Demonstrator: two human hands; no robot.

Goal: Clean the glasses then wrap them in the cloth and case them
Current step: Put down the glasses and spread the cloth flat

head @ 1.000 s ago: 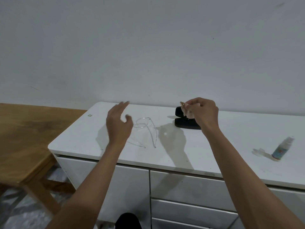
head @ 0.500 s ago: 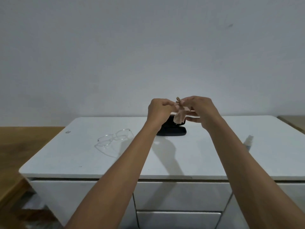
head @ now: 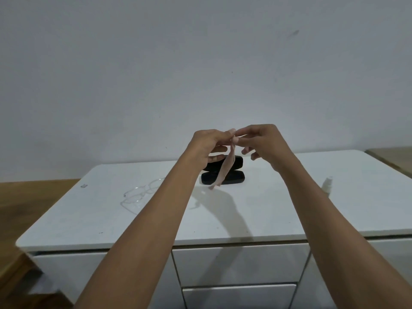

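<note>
Pale grey wall fills the upper half of the view, and below it stands a white drawer cabinet [head: 223, 224] with a wooden table [head: 33, 197] at its left. On the cabinet top lie one pair of clear-framed glasses [head: 139, 194], one black glasses case [head: 231, 172] lying open with its lid raised behind the base, and one small spray bottle [head: 327, 184], blurred and partly hidden by the right forearm, so its label cannot be read. One pink cleaning cloth [head: 226, 168] hangs in the air in front of the case.

Half a second ago the cloth was a small bunch between the fingertips; it now hangs down as a long narrow strip, its lower end level with the front of the case. The glasses, the case and the bottle lie where they were.

Both arms reach forward, with the hands raised above the cabinet and meeting at the top of the cloth. The left hand [head: 207, 144] pinches the cloth's upper end, its lower fingers curled underneath. The right hand [head: 264, 141] pinches the same upper end between thumb and forefinger, the other fingers spread loosely below. The glasses lie well apart from both hands, at the left of the cabinet top.
</note>
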